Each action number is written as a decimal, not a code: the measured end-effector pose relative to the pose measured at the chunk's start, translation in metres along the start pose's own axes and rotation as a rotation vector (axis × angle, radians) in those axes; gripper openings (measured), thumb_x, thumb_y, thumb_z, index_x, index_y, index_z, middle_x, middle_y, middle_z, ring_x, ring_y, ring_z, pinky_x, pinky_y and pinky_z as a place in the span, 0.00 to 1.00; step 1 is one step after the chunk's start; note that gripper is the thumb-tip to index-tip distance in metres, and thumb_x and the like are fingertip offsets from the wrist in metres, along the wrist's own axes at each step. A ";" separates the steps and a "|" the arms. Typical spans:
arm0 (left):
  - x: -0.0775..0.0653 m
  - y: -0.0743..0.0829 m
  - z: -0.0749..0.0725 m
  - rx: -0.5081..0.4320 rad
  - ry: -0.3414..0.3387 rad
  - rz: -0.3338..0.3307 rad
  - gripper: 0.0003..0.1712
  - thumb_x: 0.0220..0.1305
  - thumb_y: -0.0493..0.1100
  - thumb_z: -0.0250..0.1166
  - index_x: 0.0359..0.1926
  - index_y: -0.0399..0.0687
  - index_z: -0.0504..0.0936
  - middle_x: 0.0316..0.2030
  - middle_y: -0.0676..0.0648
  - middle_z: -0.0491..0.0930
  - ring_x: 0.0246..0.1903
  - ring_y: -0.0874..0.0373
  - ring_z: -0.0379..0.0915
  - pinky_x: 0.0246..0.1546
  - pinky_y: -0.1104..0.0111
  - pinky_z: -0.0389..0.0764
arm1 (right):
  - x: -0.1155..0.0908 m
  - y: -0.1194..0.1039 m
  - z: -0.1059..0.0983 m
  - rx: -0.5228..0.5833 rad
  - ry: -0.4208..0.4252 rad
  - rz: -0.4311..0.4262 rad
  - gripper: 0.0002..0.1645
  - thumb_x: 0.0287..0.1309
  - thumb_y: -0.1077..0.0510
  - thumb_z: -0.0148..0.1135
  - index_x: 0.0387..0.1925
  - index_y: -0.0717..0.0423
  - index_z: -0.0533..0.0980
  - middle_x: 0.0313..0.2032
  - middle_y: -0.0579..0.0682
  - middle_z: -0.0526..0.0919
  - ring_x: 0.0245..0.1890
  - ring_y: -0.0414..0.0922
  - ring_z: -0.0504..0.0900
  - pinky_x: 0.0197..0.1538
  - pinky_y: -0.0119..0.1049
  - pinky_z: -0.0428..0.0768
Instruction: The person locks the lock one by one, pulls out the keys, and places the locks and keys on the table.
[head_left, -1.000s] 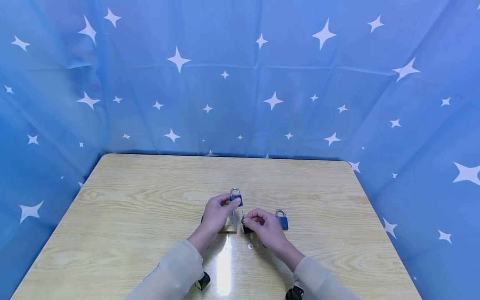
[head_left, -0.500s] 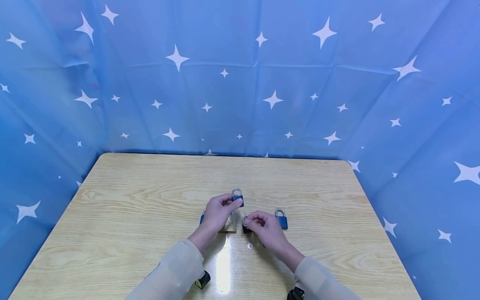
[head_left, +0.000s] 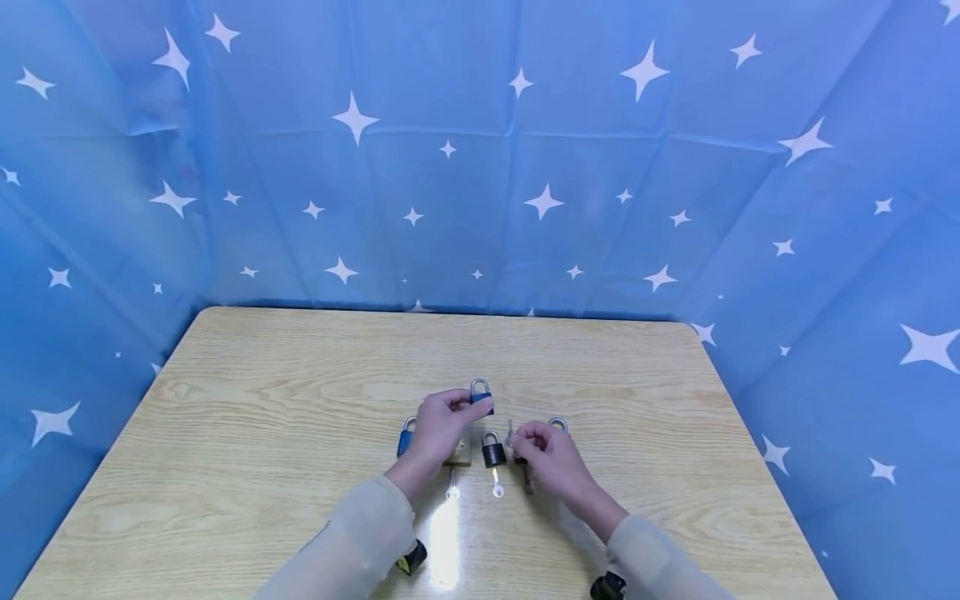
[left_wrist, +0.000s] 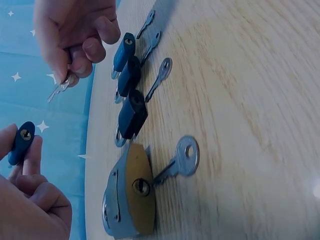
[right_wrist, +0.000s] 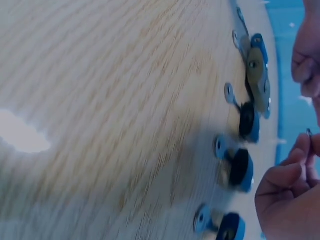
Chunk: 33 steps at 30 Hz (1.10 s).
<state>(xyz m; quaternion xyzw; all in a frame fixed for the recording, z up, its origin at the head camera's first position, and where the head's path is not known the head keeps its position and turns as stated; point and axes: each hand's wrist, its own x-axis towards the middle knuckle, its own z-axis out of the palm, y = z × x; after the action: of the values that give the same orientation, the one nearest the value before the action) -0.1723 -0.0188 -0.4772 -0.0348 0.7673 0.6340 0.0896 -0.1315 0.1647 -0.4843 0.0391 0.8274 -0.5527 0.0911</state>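
My left hand (head_left: 438, 427) holds a small blue padlock (head_left: 482, 401) above the table, its shackle upward. In the left wrist view, that padlock's keyhole (left_wrist: 25, 134) faces the camera, with no key in it. To its right, my right hand (head_left: 553, 460) pinches a small silver key (left_wrist: 61, 88) between thumb and fingertips. The key is apart from the padlock. Below the hands, a row of padlocks lies on the table, including a brass one (left_wrist: 142, 200) and a black one (head_left: 493, 454). My right hand partly hides the row's right end.
Keys lie beside the row's padlocks, one by the brass padlock (left_wrist: 186, 156) and another by the black padlock (head_left: 498, 488). Another blue padlock (head_left: 405, 440) lies left of the brass one. The wooden table (head_left: 300, 375) meets a blue star-patterned curtain (head_left: 465, 200) behind.
My right hand has shifted slightly right with the key, uncovering the black padlock. My left hand has moved a little right, still holding the blue padlock.
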 end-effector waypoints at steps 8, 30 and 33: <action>-0.001 0.002 0.020 0.004 -0.022 0.004 0.17 0.53 0.56 0.71 0.38 0.50 0.85 0.30 0.51 0.78 0.32 0.58 0.71 0.34 0.66 0.73 | -0.009 0.011 -0.025 -0.039 0.004 0.041 0.11 0.63 0.55 0.59 0.32 0.61 0.74 0.24 0.48 0.71 0.20 0.41 0.67 0.24 0.32 0.70; -0.001 0.012 0.093 0.214 -0.163 0.043 0.14 0.57 0.57 0.67 0.27 0.54 0.84 0.20 0.55 0.76 0.21 0.61 0.67 0.22 0.69 0.66 | -0.022 0.031 -0.085 -0.128 0.098 0.118 0.14 0.66 0.54 0.57 0.36 0.64 0.74 0.29 0.53 0.74 0.30 0.47 0.71 0.30 0.33 0.71; 0.000 0.014 0.103 0.271 -0.180 0.022 0.14 0.57 0.54 0.66 0.22 0.54 0.81 0.20 0.55 0.76 0.21 0.60 0.68 0.21 0.68 0.65 | -0.024 0.031 -0.091 -0.148 0.107 0.123 0.16 0.66 0.51 0.57 0.37 0.64 0.74 0.31 0.54 0.76 0.33 0.48 0.72 0.33 0.34 0.71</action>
<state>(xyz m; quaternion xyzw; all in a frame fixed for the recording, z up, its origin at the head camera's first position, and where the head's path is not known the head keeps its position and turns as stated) -0.1652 0.0847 -0.4827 0.0429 0.8349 0.5263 0.1551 -0.1127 0.2618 -0.4742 0.1126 0.8657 -0.4806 0.0834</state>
